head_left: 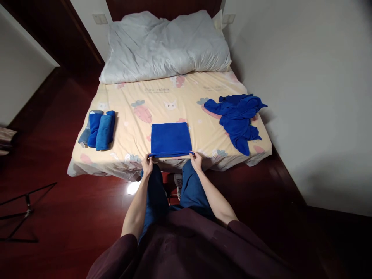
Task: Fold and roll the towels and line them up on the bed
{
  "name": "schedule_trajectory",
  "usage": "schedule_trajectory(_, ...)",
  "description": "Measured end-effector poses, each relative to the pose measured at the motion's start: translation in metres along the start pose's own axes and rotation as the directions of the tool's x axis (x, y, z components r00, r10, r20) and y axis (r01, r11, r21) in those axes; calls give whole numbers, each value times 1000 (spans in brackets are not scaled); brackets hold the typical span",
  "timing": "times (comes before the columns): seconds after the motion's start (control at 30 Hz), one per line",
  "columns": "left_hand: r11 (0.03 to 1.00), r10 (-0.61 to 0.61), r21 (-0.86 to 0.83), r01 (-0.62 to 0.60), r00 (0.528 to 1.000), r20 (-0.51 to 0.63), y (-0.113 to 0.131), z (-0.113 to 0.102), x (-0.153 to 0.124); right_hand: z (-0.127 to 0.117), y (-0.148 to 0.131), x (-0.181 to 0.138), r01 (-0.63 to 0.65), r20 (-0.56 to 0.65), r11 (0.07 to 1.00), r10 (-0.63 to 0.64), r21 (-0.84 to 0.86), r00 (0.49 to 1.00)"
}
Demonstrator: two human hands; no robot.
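I see dark- and mid-blue plush cloth rolls (101, 131) on the pale-yellow carrot-print bedsheet (128, 131). Left hand (147, 165): extended forward, fingers pinched closed on a corner of the flat, rectangular royal-blue cloth (171, 138). Sheet lettering (157, 90) beyond: I read roughly "rabbit". Cloth at sheet's near edge, long axis left-right. Right hand (197, 161): angled inward, fingers pinching its near-right corner. Rightmost: crumpled royal-blue fabric heap (236, 116).

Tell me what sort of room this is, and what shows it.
Most likely a bedroom: a broad bed covered in pale yellow, carrot-printed fabric, a puffy, pale grey bundle of bedding across its far end, and a dark brown, flat headboard behind.
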State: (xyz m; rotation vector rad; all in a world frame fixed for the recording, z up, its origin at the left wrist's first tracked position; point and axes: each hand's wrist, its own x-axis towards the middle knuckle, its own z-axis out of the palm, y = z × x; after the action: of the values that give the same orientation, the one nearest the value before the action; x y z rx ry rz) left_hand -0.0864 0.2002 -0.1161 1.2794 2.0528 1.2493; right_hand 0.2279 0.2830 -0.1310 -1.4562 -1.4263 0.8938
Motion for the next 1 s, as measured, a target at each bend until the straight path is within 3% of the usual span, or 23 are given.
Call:
schedule_trajectory(0.33, 995, -74, 64, 77, 996, -42, -5, 10, 16, 9, 6, 11, -60, -53, 989, 53, -135, 997)
schedule_trajectory(0.57, 994, -14, 110, 24, 996, -89, -10, 11, 16, 16, 0, 12, -109, -109, 968, 86, -226, 990)
schedule_trajectory(1.0, 988, 5, 151, 14, 992, -125, -13, 13, 19, 20, 14, 18, -76, -185, 994, 61, -79, 981)
